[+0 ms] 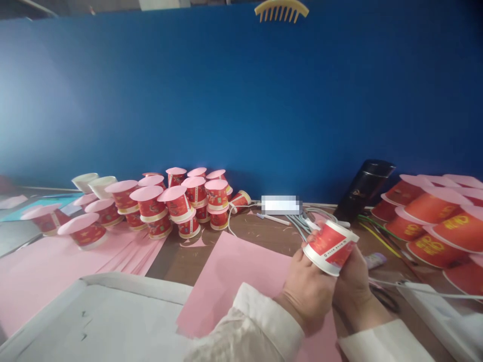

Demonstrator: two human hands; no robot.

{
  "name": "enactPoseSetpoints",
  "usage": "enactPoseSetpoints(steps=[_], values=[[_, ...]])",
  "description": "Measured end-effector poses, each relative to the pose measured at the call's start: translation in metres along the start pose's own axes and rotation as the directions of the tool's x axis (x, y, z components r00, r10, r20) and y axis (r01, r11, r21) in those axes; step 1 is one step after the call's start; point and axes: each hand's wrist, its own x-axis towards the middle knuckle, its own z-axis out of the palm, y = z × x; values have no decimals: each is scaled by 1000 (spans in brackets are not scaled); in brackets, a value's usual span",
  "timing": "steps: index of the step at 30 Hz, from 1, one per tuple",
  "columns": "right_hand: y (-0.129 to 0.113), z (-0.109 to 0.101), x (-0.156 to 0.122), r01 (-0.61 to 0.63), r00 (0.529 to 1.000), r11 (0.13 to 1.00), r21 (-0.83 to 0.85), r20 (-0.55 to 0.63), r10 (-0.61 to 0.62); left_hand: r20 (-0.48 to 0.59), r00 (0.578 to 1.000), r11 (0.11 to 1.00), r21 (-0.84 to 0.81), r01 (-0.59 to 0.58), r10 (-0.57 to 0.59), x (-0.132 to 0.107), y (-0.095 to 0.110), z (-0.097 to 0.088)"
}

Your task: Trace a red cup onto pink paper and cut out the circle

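Observation:
A red-and-white paper cup (331, 245) is tilted in front of me, its wide white rim toward the lower left and its base toward the upper right. My left hand (311, 286) is closed at the rim side, with some fingers hidden behind or inside the cup. On the other side my right hand (354, 276) grips the cup wall near the base, its fingers mostly hidden. Below both hands lies a large pink paper sheet (226, 281). No pink disc shows on this cup.
Several red cups (184, 201) topped with pink discs stand stacked at left; one cup (241, 200) lies tipped. Orange-red cups (433, 206) are stacked at right, near a black thermos (364, 188). Cables (298, 226), a pen (277, 219) and a white tray (132, 289) share the table.

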Motion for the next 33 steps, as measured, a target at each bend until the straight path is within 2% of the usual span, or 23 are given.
enactPoseSetpoints(steps=[5, 8, 10, 14, 18, 22, 24, 26, 28, 30, 33], values=[[0, -1, 3, -13, 1000, 1000, 22, -18, 13, -2, 995, 977, -190, 94, -96, 1, -5, 0], [1, -5, 9, 32, 999, 998, -58, -32, -34, 23, 982, 900, -397, 179, -185, 0, -7, -2], [2, -6, 12, 57, 997, 994, -99, -44, -61, 62, 960, 811, -522, 264, -272, -1, -7, -3], [2, -7, 16, 40, 995, 995, -89, -83, -47, 165, 884, 595, -684, 421, -437, -2, -6, -1], [2, -10, 19, 70, 992, 990, -122, -93, -81, 243, 828, 408, -779, 477, -505, 1, -5, 1], [2, -12, 22, 96, 989, 986, -135, -102, -111, 367, 732, 136, -839, 528, -575, 2, -6, 5], [2, -12, 23, 109, 986, 984, -139, -108, -124, 416, 694, 33, -845, 534, -588, 1, -8, 6], [4, -11, 23, 101, 984, 986, -135, -134, -119, 440, 682, -19, -847, 530, -584, -1, -11, 6], [8, -9, 22, 109, 975, 983, -148, -177, -135, 443, 693, -42, -857, 513, -569, -2, -14, 5], [12, -8, 20, 144, 959, 972, -184, -218, -184, 436, 703, -53, -867, 496, -561, -3, -15, 4], [18, -10, 17, 181, 934, 942, -284, -249, -255, 449, 684, -90, -866, 492, -575, -1, -14, 4]])
